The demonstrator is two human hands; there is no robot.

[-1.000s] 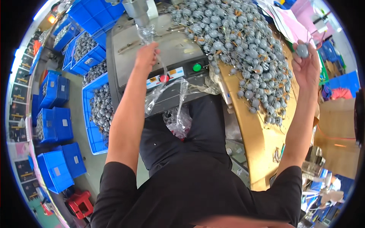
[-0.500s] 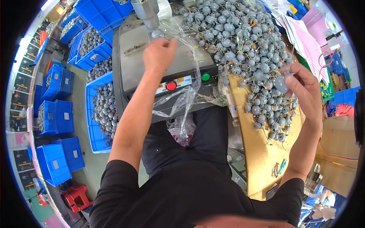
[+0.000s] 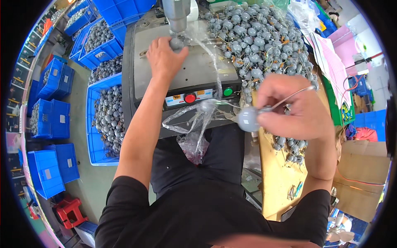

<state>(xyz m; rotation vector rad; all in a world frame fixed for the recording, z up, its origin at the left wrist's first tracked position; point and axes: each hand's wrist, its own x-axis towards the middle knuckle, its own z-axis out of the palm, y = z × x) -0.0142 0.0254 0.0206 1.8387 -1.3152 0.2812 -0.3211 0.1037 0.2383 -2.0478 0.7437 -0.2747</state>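
Note:
My left hand [image 3: 164,58] reaches over the metal plate of a bench machine. Its thumb and fingers close around a grey ball [image 3: 177,43] directly below the machine's metal head [image 3: 177,16]. Nearer to me and to the right, my right hand [image 3: 295,107] pinches a larger, glossy grey ball [image 3: 248,119] by its neck. Thin wires stick out from that ball, one to the left and one back across the hand. The right hand hides part of the heap of grey balls with wires [image 3: 256,41] behind it.
The machine's front panel carries a red button [image 3: 190,98] and a green button [image 3: 227,91]. Clear plastic film [image 3: 194,120] hangs over its front edge. A blue crate [image 3: 92,136] of grey balls stands left of my leg. The heap lies on a wooden table [image 3: 275,186].
My right hand has moved left and nearer, bringing its grey ball from the heap toward the machine. My left hand has moved slightly left, its fingers now around the ball under the head.

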